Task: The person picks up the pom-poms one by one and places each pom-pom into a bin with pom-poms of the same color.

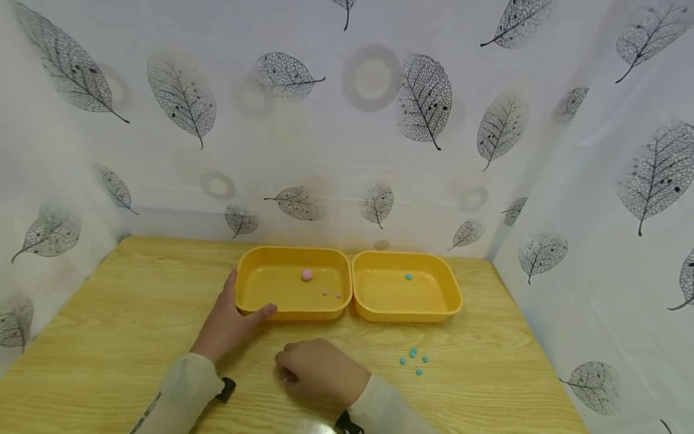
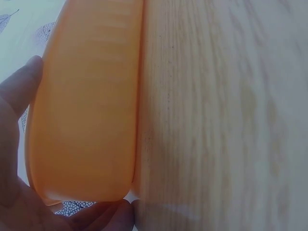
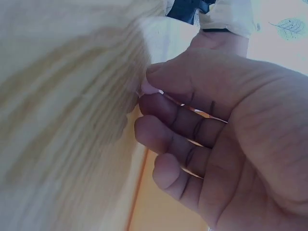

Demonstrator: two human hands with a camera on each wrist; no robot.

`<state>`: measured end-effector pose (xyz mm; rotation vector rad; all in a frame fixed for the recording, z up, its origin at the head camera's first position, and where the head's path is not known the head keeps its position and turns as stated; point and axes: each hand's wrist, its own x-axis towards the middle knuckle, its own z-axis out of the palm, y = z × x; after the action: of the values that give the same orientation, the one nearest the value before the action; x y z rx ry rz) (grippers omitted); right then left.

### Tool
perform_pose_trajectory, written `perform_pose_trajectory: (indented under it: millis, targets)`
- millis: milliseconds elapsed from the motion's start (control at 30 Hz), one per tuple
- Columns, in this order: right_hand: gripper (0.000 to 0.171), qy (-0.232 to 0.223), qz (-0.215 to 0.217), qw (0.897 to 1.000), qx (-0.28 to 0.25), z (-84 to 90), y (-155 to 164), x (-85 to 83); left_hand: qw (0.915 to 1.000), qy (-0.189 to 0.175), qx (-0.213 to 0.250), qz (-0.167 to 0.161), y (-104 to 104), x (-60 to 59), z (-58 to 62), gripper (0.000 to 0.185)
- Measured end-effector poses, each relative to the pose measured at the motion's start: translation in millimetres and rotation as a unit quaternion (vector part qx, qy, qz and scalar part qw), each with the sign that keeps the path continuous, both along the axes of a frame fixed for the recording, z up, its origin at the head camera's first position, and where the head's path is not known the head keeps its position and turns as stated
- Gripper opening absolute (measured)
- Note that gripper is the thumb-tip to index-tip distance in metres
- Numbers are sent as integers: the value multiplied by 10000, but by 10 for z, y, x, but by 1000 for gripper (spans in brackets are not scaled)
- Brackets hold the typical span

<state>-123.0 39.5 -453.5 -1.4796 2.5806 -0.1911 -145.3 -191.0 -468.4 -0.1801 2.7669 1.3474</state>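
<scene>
Two yellow trays (image 1: pixel 347 283) block the table's (image 1: pixel 108 337) far edge; teal beads (image 1: pixel 414 360) lie toward its right edge.

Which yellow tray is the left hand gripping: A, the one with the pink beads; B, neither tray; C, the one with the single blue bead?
A: the left hand grips the near-left corner of the left tray, which holds the pink beads.

Two yellow trays: left tray (image 1: pixel 255 298) holds pink beads (image 1: pixel 307 275), right tray (image 1: pixel 444 301) one teal bead (image 1: pixel 409 276). Teal beads (image 1: pixel 414 359) on pale wood-grain bench (image 1: pixel 135 301). Backdrop curtain (image 1: pixel 325 150) white, grey leaf print (faint rings too). Sleeves (image 1: pixel 181 386) off-white.
</scene>
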Motion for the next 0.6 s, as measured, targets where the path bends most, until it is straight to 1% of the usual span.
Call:
perform_pose_trajectory:
  millis: [133, 433, 600]
  targets:
    - [17, 124, -95, 9999, -14, 17, 16, -10, 10000, 24, 25, -5, -2, 5, 0, 129]
    - [15, 469, 56, 9989, -54, 18, 24, -26, 10000, 43, 16, 8, 5, 16, 3, 129]
    - [12, 485, 99, 9985, -223, -2, 34, -43, 10000, 6, 21, 15, 8, 17, -2, 129]
